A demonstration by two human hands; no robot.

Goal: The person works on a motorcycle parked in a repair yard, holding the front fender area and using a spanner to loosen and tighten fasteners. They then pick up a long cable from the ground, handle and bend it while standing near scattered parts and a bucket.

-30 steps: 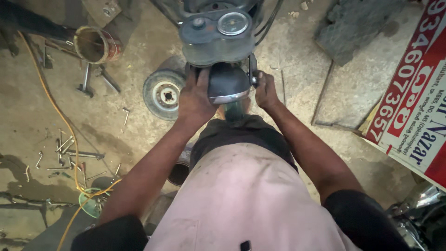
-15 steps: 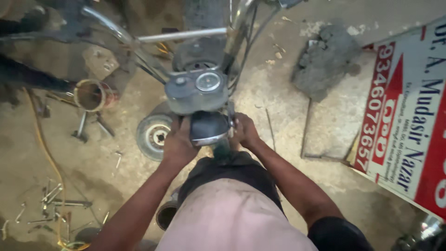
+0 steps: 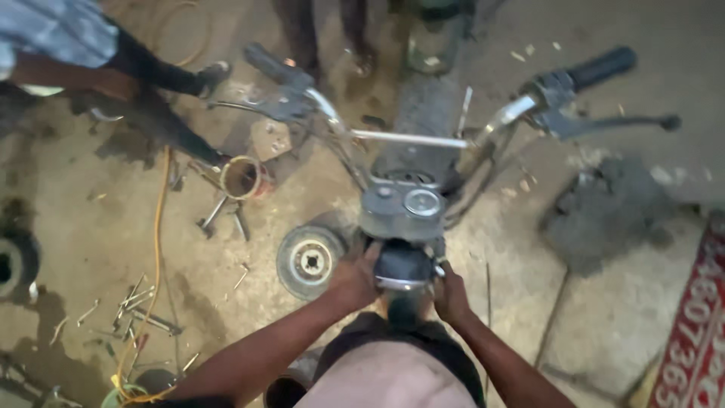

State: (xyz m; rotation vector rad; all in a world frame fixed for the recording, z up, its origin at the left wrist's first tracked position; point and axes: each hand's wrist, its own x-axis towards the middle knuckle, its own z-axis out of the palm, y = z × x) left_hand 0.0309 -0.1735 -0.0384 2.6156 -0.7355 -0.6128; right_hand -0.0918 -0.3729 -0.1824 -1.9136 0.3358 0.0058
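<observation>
Both hands on the headlamp housing of a stripped motorcycle front end; seating or aligning step, by the look of it.

Near: left hand (image 3: 355,279) cups the left side of the dark rounded headlamp housing (image 3: 404,266), right hand (image 3: 451,293) grips its right side; both closed on it, fingers partly hidden. Housing sits just below the grey twin-dial instrument cluster (image 3: 402,208), touching it. Judgement: next move calls for an even two-sided hold while the lamp is squared to its bracket; fasteners not visible. Left of the hands, a round grey metal disc with a hub (image 3: 311,261) lies flat on the dirty concrete floor (image 3: 91,227). Farther left, an open rusty cylindrical tin (image 3: 243,177) stands among scattered spanners; contents cannot be told. Far: chrome handlebar with black grips (image 3: 411,139); another person's legs at top left.
</observation>
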